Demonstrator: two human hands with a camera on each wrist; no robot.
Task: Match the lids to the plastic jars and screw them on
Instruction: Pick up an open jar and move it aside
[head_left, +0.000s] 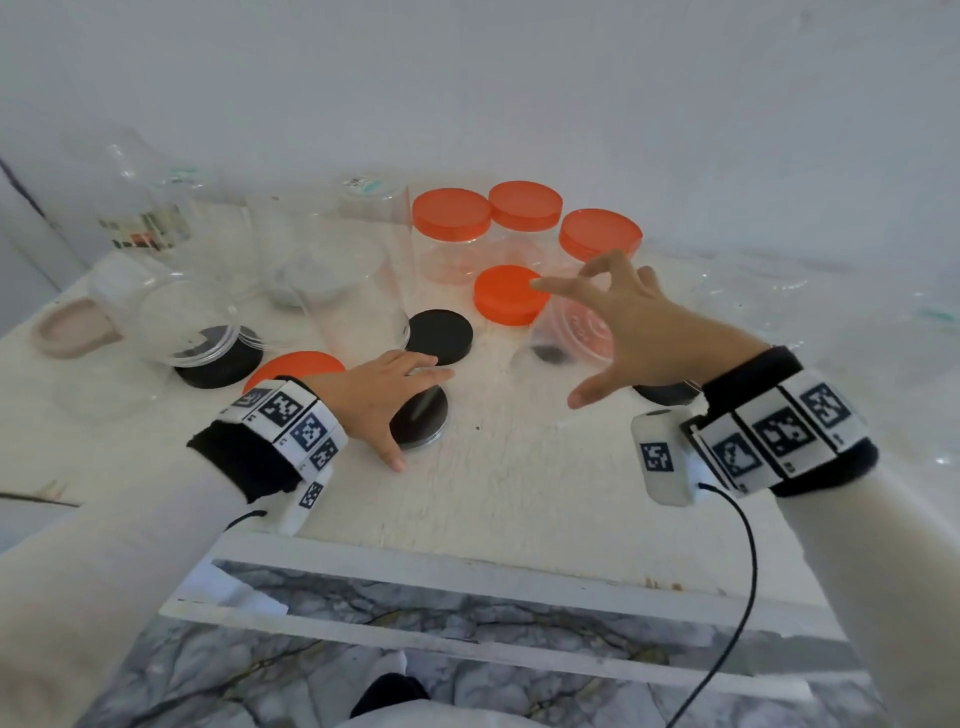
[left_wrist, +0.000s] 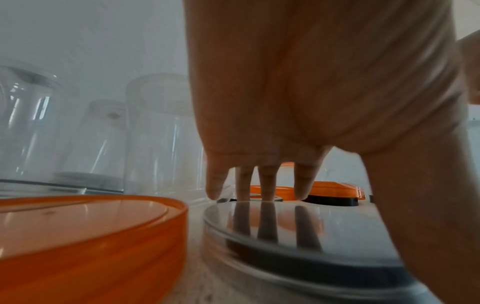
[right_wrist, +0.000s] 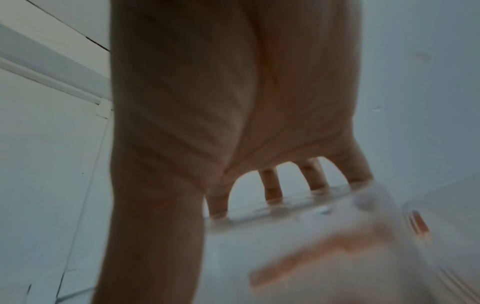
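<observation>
My left hand rests on a low clear jar with a black lid under it. In the left wrist view its straight fingers touch the far edge of that jar's flat top, and the thumb runs down the right side. My right hand is splayed above a clear jar. Its index finger reaches over a loose orange lid. The right wrist view is blurred: fingertips meet the clear jar's edge.
Three jars capped in orange stand at the back. Loose black lids and an orange lid lie on the white table. Tall clear jars crowd the back left. The front edge is near.
</observation>
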